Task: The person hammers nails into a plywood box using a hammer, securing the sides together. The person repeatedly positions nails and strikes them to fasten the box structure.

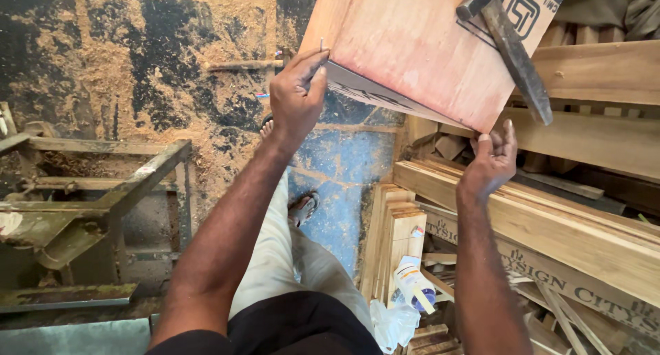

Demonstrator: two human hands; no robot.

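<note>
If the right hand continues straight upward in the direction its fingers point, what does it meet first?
The right hand already touches the lower corner of the plywood board. Further along that line lies the hammer resting on the board, though depth is unclear.

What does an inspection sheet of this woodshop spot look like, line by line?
Surface: stacked planks under the panel; floor covered in sawdust.
Job's things: plywood panel tilted; nail upright at its corner; hammer lying on it.
Clutter: wood offcuts, glue bottle, plastic bag.
Grippers: left hand pinches the nail; right hand props the panel's lower edge.
Cables: nothing seen.
Surroundings: metal frame at left; blue floor patch; sandalled feet.
</note>
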